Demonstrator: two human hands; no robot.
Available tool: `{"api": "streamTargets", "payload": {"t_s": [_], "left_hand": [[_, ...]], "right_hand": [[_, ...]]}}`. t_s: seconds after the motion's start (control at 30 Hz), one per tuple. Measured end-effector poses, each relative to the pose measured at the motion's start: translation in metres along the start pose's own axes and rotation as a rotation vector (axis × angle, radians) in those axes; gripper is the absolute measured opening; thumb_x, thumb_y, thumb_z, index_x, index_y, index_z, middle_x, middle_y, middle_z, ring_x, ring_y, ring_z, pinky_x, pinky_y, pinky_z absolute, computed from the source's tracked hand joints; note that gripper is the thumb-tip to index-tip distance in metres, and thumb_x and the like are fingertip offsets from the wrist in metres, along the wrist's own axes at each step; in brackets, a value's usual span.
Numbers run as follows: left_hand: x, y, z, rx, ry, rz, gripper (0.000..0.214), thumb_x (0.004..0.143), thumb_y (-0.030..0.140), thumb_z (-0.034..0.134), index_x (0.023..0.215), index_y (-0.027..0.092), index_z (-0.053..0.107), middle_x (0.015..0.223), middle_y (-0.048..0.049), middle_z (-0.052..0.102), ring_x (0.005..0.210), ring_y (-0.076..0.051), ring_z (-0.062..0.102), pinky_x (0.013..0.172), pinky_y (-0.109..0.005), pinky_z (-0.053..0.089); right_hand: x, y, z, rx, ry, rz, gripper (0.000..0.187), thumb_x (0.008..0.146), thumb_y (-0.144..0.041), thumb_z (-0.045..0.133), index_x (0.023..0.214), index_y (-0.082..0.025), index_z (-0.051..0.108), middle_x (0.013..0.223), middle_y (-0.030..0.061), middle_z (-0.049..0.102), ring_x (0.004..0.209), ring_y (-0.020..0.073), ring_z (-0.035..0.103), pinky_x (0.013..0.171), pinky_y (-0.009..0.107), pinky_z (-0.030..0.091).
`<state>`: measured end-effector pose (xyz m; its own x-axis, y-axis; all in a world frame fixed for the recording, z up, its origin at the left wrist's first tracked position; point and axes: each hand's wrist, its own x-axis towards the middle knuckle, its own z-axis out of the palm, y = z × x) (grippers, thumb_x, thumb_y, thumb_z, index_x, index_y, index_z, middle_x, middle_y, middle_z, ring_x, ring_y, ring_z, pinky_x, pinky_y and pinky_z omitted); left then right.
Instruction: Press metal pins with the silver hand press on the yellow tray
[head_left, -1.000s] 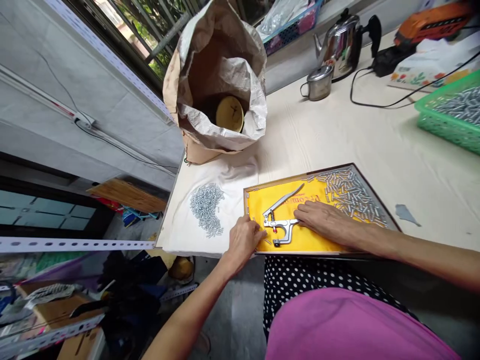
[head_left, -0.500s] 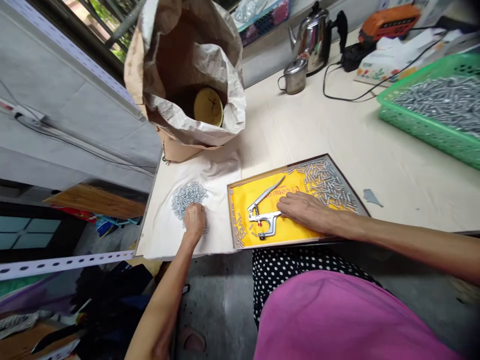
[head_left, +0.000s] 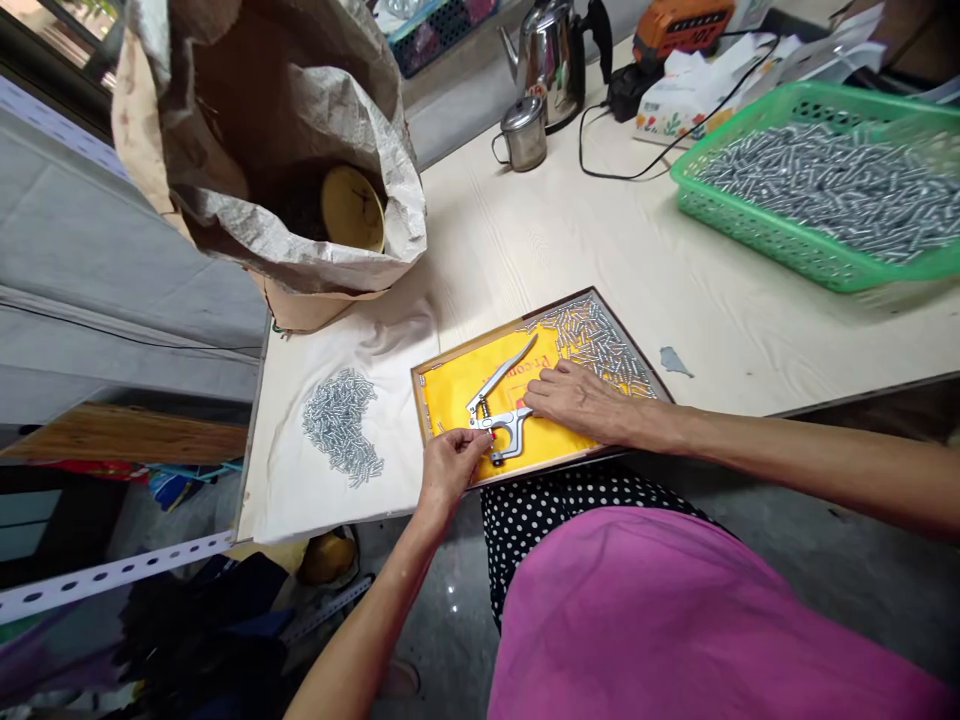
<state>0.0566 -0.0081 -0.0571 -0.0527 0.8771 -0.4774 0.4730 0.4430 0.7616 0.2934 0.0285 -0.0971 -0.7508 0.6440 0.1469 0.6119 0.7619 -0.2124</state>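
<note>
Silver hand pliers (head_left: 510, 430) with a spring and a red-tipped part lie over the yellow floor of a shallow tray (head_left: 491, 345). My right hand (head_left: 574, 400) is closed at the end of their lower handle, while the upper handle stands spread away. With fingertips pinched together, my left hand (head_left: 450, 465) is at the jaw of the pliers; whatever is between those fingers is too small to make out. Small metal pins (head_left: 592, 340) are heaped in the tray's far right corner. Another pile of small metal pieces (head_left: 341, 425) lies on white cloth left of the tray.
A large paper sack (head_left: 330, 290) with a yellow round container (head_left: 352, 210) inside stands at back left. Farther back are a lidded metal cup (head_left: 523, 135), a kettle (head_left: 551, 65) and a black cable (head_left: 626, 178). A green basket (head_left: 795, 245) of metal pins sits at right.
My left hand has left the pile on the cloth and moved right to the jaw of the pliers. My right hand stays at the handle. The view has shifted right.
</note>
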Motion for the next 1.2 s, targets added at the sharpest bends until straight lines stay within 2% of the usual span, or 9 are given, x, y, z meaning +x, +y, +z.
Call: {"api": "streamTargets", "payload": {"t_s": [0.17,0.4,0.57,0.67,0.77,0.87,0.93,1.03,1.2], "left_hand": [[0.002,-0.003,0.001,0.073,-0.007,0.0,0.05,0.063,0.063,0.074,0.068,0.014,0.068,0.046,0.0058,0.046,0.045,-0.008,0.034,0.045,-0.022,0.023],[0.002,-0.004,0.004,0.08,0.008,-0.039,0.052,0.06,0.065,0.074,0.069,0.014,0.07,0.045,0.006,0.043,0.045,-0.008,0.033,0.045,-0.022,0.021],[0.004,-0.001,0.002,0.053,-0.074,-0.111,0.053,0.057,0.067,0.074,0.06,0.016,0.062,0.042,0.0064,0.042,0.04,-0.006,0.028,0.042,-0.022,0.017],[0.002,0.0,0.003,0.041,-0.106,-0.141,0.049,0.059,0.065,0.072,0.061,0.017,0.061,0.041,0.0065,0.042,0.038,-0.006,0.028,0.041,-0.022,0.017],[-0.002,0.0,0.008,0.088,-0.022,-0.058,0.043,0.063,0.058,0.07,0.065,0.015,0.064,0.047,0.0037,0.05,0.044,-0.008,0.037,0.044,-0.021,0.025],[-0.003,-0.003,0.01,0.15,0.072,0.044,0.037,0.065,0.051,0.068,0.067,0.014,0.068,0.059,-0.0004,0.059,0.053,-0.009,0.046,0.051,-0.021,0.032],[0.0,-0.006,0.009,0.158,0.037,0.003,0.038,0.065,0.052,0.067,0.065,0.014,0.066,0.054,0.0013,0.055,0.05,-0.008,0.041,0.048,-0.021,0.028],[0.006,-0.009,0.004,0.143,-0.079,-0.113,0.044,0.062,0.058,0.068,0.063,0.015,0.064,0.045,0.0055,0.044,0.042,-0.006,0.029,0.044,-0.023,0.017],[0.01,-0.007,0.0,0.156,-0.119,-0.143,0.047,0.058,0.06,0.072,0.064,0.015,0.063,0.044,0.006,0.044,0.04,-0.005,0.028,0.044,-0.023,0.015]], "right_hand": [[-0.002,-0.001,-0.001,0.034,0.015,0.02,0.016,0.099,-0.012,0.046,0.1,-0.019,0.06,0.093,0.0049,0.065,0.089,0.0216,0.049,0.084,0.036,0.03],[-0.002,0.002,0.011,0.05,0.035,0.032,0.018,0.1,-0.012,0.043,0.102,-0.019,0.06,0.094,0.0045,0.064,0.09,0.0217,0.049,0.089,0.037,0.031],[-0.004,0.002,0.016,0.076,0.057,0.028,0.019,0.099,-0.01,0.043,0.104,-0.02,0.059,0.098,0.0051,0.063,0.095,0.0218,0.05,0.091,0.037,0.031],[-0.005,0.001,0.014,0.083,0.064,0.023,0.018,0.098,-0.01,0.044,0.103,-0.019,0.059,0.098,0.0056,0.063,0.094,0.0216,0.05,0.087,0.036,0.033],[-0.006,0.001,0.012,0.097,0.074,0.023,0.017,0.098,-0.01,0.044,0.099,-0.019,0.057,0.095,0.0059,0.062,0.09,0.0207,0.049,0.081,0.033,0.033],[-0.007,0.001,0.015,0.11,0.091,0.007,0.017,0.098,-0.009,0.043,0.099,-0.019,0.057,0.096,0.0061,0.061,0.091,0.0208,0.049,0.081,0.033,0.034],[-0.008,0.002,0.02,0.108,0.103,-0.001,0.017,0.098,-0.009,0.044,0.101,-0.02,0.057,0.098,0.0056,0.061,0.094,0.0214,0.049,0.085,0.035,0.034],[-0.009,0.004,0.027,0.097,0.121,-0.003,0.015,0.097,-0.01,0.047,0.102,-0.021,0.056,0.101,0.0046,0.061,0.096,0.0219,0.048,0.091,0.037,0.033],[-0.008,0.005,0.031,0.11,0.137,0.005,0.016,0.098,-0.01,0.043,0.101,-0.02,0.055,0.101,0.0049,0.06,0.097,0.0213,0.047,0.091,0.036,0.033]]}}
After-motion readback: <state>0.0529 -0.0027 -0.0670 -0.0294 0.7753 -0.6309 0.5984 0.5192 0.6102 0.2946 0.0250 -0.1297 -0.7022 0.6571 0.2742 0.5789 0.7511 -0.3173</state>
